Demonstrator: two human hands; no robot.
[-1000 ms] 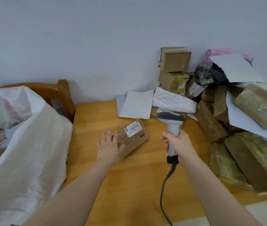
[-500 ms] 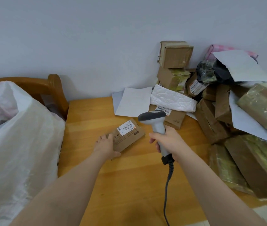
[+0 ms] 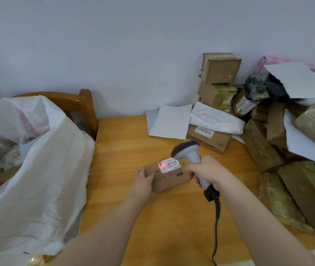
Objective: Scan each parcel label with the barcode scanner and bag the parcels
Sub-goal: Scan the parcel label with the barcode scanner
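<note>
Stiff, probably light box; best gripped by its ends. Clasping box end with left hand, scanner with right hand.

makeshift parcel-sorting room: piled parcels on wooden table, white sack

Head-worn view, downward over table

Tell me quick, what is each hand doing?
Left hand: holds the small parcel.
Right hand: grips the barcode scanner.
</note>
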